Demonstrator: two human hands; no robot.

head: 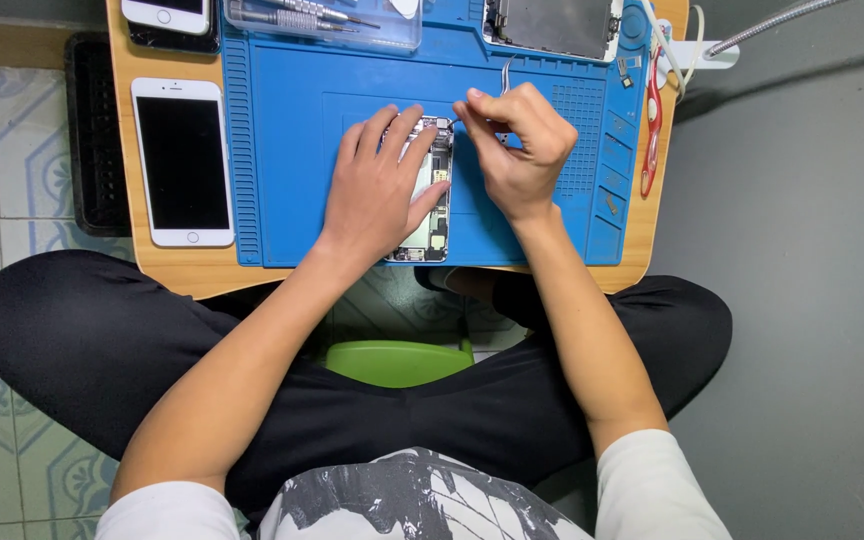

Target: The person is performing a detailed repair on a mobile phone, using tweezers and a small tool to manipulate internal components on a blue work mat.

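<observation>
1 opened phone (434,205), lengthwise away.

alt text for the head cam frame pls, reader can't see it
Seen from above, a seated person's left hand lies flat on an opened phone on a blue work mat, while the right hand pinches metal tweezers at the phone's top edge. A white phone lies screen-up left of the mat on the small wooden table.
</observation>
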